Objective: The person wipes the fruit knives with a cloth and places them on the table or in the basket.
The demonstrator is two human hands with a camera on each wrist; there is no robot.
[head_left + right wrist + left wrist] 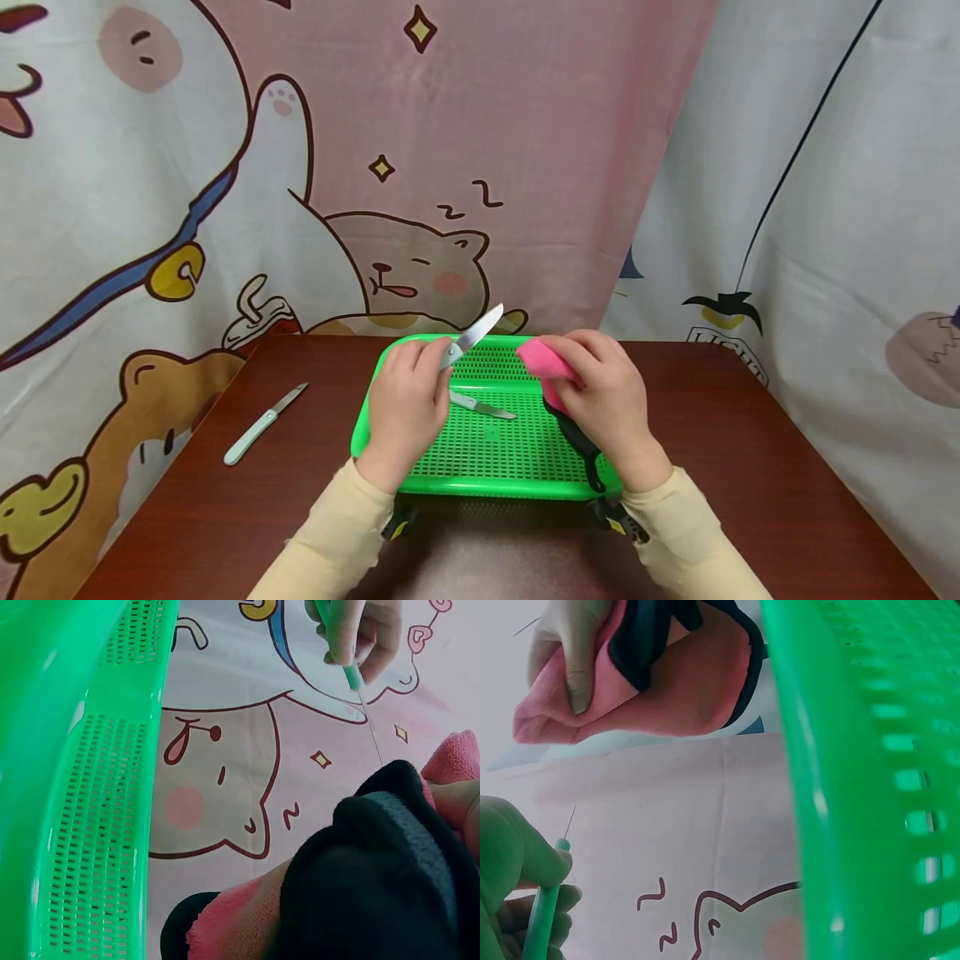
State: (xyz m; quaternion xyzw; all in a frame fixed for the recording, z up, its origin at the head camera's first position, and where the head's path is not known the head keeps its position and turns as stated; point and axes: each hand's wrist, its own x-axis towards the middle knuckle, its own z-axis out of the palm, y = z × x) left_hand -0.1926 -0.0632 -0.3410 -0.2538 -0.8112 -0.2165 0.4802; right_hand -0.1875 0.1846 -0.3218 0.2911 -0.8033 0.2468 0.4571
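Note:
My left hand (407,404) grips the pale green handle of a small knife (480,327), its blade pointing up and to the right. In the left wrist view the handle (544,915) lies between thumb and fingers. Bunched in my right hand (611,400) is a pink cloth with black edging (546,360); a dark part of it hangs over the basket's right side. The left wrist view shows the cloth (682,690) folded, apart from the blade. Below both hands, a second knife (487,408) lies in a green plastic basket (480,487), its handle end hidden by my left hand.
A third knife (265,423) with a pale green handle lies on the brown table (300,500), left of the basket, blade pointing away. Behind the table hangs a curtain (555,167) with cartoon animals.

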